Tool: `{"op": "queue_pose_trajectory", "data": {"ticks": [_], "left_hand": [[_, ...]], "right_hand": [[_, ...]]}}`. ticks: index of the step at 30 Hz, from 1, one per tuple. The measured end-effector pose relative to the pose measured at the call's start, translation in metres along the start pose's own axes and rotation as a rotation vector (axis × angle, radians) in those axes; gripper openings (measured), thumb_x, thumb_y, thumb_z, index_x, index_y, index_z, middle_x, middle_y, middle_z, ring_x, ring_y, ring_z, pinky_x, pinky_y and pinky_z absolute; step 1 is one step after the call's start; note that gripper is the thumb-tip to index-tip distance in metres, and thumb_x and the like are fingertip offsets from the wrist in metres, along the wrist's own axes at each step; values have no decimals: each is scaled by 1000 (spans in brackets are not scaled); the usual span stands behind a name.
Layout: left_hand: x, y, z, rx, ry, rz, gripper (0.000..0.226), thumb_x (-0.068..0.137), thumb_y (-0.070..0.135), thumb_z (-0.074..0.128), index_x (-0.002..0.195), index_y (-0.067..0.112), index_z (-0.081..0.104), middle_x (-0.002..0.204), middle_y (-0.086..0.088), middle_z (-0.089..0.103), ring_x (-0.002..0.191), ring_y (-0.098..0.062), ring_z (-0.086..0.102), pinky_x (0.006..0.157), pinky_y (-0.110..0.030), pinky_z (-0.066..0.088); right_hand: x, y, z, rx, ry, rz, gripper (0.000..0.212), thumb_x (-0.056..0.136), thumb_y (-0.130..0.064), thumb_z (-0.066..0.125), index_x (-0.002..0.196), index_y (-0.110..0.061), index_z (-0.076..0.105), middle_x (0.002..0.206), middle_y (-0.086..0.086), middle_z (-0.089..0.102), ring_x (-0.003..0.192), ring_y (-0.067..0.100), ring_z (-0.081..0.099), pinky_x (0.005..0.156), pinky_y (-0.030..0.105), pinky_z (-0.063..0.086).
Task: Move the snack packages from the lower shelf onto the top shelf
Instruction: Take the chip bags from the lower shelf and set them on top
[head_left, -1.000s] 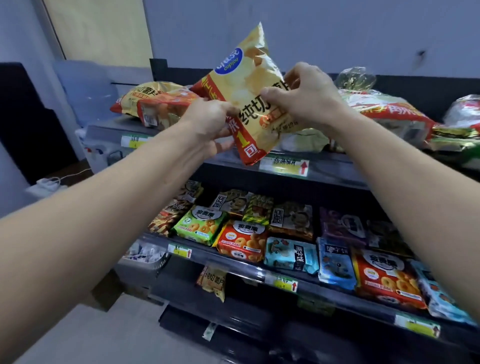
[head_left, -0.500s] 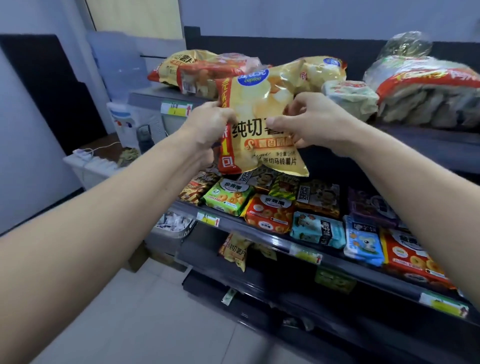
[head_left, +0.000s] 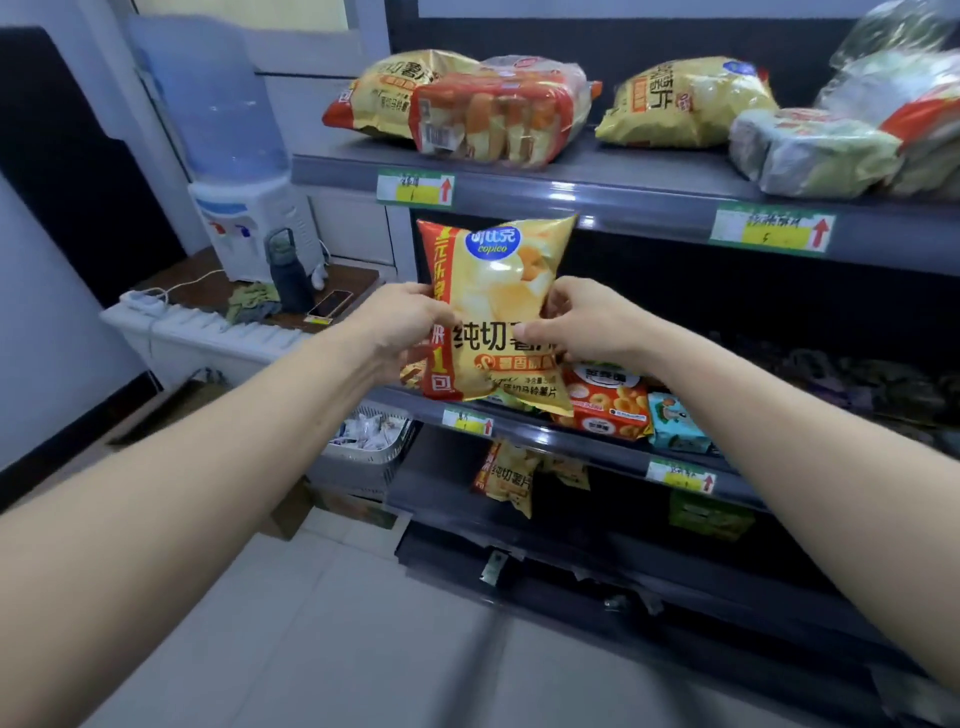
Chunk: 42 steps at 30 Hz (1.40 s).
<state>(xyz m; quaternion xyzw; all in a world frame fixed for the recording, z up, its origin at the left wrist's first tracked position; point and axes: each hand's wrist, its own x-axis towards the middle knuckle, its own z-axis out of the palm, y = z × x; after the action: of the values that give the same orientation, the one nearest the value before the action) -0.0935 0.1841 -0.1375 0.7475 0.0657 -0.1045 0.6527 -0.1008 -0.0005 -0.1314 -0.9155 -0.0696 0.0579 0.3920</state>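
Holding the yellow chip bag upright, label facing out, in front of the shelving. Pinched on its edge at 9 o'clock by the left hand, fingers curled over the red strip, and at 3 o'clock by the right hand, thumb laid across the front. Gripped by both sides probably to keep the puffy pack square and uncrushed for sliding in flat.

Hanging below the lip of the top shelf and in front of the middle shelf, so not yet placed.

Up at 12 o'clock, lying on the top shelf: a bread pack, with a rear chip bag behind it at 11 o'clock and a second chip bag at 1 o'clock. Toward 2 o'clock, wrapped bundles. Between bread pack and second chip bag, a bare strip, likely the easiest slot.

In the way: the shelf lip with its price tag, calling for a lift up and over.

At 6 o'clock, a spare chip bag waiting on the lower shelf. At 10 o'clock, a water dispenser, well clear.
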Motion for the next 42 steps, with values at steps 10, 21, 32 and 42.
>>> {"op": "queue_pose_trajectory", "data": {"ticks": [10, 21, 32, 42], "left_hand": [[75, -38, -10, 67, -138, -164, 36, 88, -9, 48, 121, 6, 52, 108, -12, 65, 105, -25, 61, 92, -36, 49], [144, -60, 2, -12, -96, -140, 58, 90, -7, 48, 141, 19, 40, 111, -8, 66, 83, -21, 64, 63, -35, 51], [199, -70, 8, -64, -66, -39, 47, 88, 4, 60, 133, 7, 45, 120, -10, 64, 88, -20, 66, 65, -30, 54], [267, -86, -7, -53, -107, 122, 41, 85, 2, 61, 124, 16, 58, 121, -7, 65, 110, -26, 62, 97, -46, 49]], "right_hand": [[51, 44, 43, -84, -135, 197, 44, 87, -20, 66, 127, -13, 51, 124, 1, 60, 112, 19, 56, 92, 29, 45], [112, 85, 54, 80, -97, 210, 54, 87, -9, 64, 136, -15, 42, 127, 3, 58, 108, 15, 55, 90, 25, 42], [154, 91, 65, 291, 96, 355, 43, 90, -22, 63, 130, -11, 53, 117, 1, 64, 104, 16, 61, 97, 31, 48], [208, 107, 89, 417, 207, 402, 68, 89, -22, 61, 148, -23, 28, 145, 3, 46, 126, 25, 50, 104, 45, 44]]}}
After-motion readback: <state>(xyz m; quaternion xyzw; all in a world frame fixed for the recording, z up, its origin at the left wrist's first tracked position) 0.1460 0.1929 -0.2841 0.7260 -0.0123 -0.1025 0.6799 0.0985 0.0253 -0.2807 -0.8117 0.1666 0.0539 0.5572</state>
